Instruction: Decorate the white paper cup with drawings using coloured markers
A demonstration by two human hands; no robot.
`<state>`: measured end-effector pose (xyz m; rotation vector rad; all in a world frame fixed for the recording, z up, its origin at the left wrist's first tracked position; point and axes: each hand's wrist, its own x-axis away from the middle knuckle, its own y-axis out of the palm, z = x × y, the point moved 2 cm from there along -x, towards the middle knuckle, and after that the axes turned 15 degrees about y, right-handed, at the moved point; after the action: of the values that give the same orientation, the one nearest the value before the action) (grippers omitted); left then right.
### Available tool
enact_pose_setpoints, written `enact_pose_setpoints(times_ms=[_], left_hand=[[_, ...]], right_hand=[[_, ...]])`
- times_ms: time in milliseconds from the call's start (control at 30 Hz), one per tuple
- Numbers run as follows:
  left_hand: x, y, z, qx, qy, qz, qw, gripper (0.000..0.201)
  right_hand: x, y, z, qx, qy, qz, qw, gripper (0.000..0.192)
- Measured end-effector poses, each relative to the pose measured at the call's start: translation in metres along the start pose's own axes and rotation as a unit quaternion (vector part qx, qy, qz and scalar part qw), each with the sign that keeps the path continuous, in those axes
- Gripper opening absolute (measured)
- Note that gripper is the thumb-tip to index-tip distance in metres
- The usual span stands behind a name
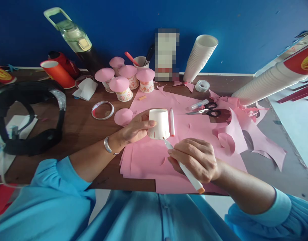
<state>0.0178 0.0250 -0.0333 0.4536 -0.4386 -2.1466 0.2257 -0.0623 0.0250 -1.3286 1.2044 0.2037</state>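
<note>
My left hand [137,129] grips a white paper cup [158,122] that is turned upside down over the pink paper. Short coloured strokes run along the cup's lower rim. In my right hand [194,159] is a white marker pen [190,177] with an orange end, its tip at or very near the cup's rim. A second white marker [172,122] with a red end lies just right of the cup. Beside my left hand rests a pink paper cone [123,116].
Behind stand several decorated cups with pink cone tops [121,88]. Scissors [206,110], a tape roll [202,86] and pink scraps [234,134] lie to the right. Tall cup stacks [200,57], a bottle [77,36] and a black headset-like strap [29,117] surround the pink sheets [141,164].
</note>
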Motion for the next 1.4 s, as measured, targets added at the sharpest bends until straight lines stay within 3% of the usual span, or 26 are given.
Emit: enact_pose_setpoints(times_ms=[1033,1400], left_hand=[[-0.0008,0.0035,0.0001,-0.009,0.008,0.003,1.000,0.059],[0.0003,0.0031,0.0007,-0.001,0.013,-0.003,1.000,0.057]], right_hand=[[0.0030,0.0036,-0.0026,0.030,0.016,-0.040,0.999,0.007],[0.0045,0.0029,-0.0024,-0.001,0.006,-0.017,1.000,0.007]])
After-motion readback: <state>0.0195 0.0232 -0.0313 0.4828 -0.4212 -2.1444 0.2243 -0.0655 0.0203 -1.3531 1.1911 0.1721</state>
